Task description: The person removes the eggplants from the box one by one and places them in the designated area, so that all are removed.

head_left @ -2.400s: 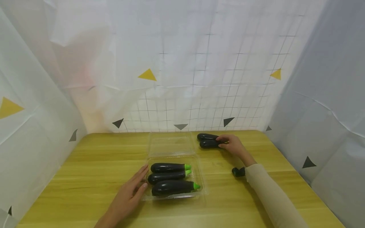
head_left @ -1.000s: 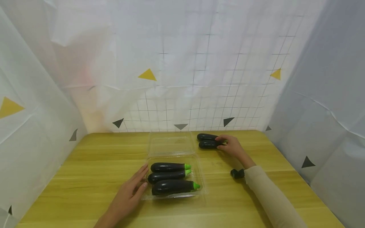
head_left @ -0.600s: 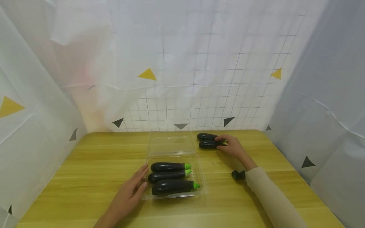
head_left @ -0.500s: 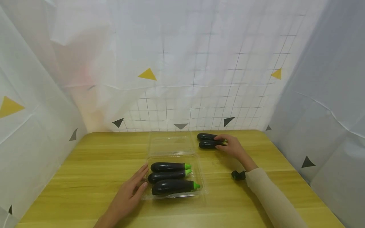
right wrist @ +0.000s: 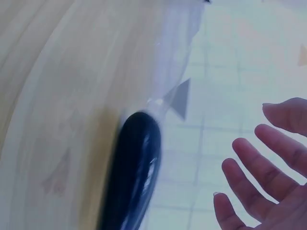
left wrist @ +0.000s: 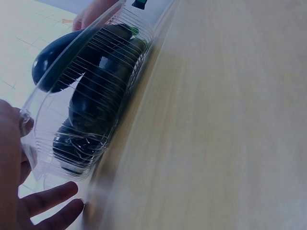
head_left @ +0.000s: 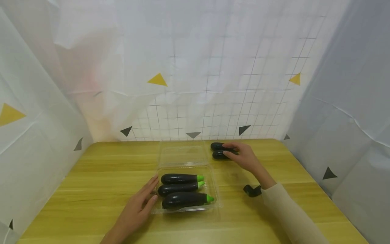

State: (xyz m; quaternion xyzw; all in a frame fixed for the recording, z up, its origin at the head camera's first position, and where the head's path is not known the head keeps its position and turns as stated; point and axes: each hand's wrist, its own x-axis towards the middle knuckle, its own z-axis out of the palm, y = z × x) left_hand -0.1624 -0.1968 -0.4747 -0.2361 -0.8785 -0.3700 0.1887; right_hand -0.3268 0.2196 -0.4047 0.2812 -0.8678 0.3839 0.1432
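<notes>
My left hand (head_left: 135, 206) rests against the left side of a clear plastic clamshell box (head_left: 214, 179), its fingers extended along the edge and thumb near the front corner. In the left wrist view, its fingers (left wrist: 53, 199) show beside the ribbed wall of the box. Three eggplants with green stems lie in the box, the nearest eggplant (head_left: 182, 200) being the thickest. At the back right, my right hand (head_left: 243, 156) hovers over two more eggplants, a rear eggplant (head_left: 216, 146) and a front eggplant (head_left: 218, 155). Its fingers are spread and apart from the eggplant (right wrist: 134, 167) in the right wrist view.
The lid (head_left: 182, 155) of the box lies folded back behind it. A small black device (head_left: 252, 190) is at the right wrist. The wooden table (head_left: 100, 183) is enclosed by pale sheets (head_left: 195, 67) at the back and both sides.
My right hand has shifted a little to the left over the two rear eggplants, covering more of them. The left hand and the box have stayed put.
</notes>
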